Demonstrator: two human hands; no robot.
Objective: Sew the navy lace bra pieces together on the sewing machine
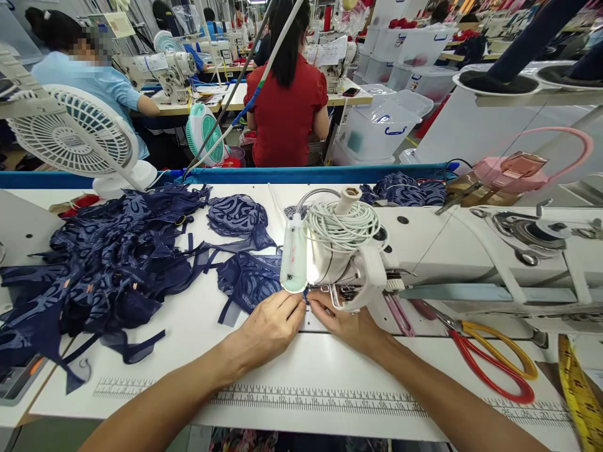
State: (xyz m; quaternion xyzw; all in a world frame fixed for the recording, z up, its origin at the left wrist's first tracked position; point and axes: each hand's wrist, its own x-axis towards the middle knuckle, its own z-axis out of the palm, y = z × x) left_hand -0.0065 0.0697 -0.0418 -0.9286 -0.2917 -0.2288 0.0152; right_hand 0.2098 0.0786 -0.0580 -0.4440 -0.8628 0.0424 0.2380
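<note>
A navy lace strap [306, 296] lies at the sewing machine [471, 263] needle, its long axis unclear. The left hand [268, 326] and right hand [346, 323] both pinch it with nearly closed fingers.

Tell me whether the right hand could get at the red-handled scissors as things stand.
Probably yes. The red-handled scissors lie on bare table right of the right hand, nothing between them, though its fingers are now pinching navy fabric at the needle.
</note>
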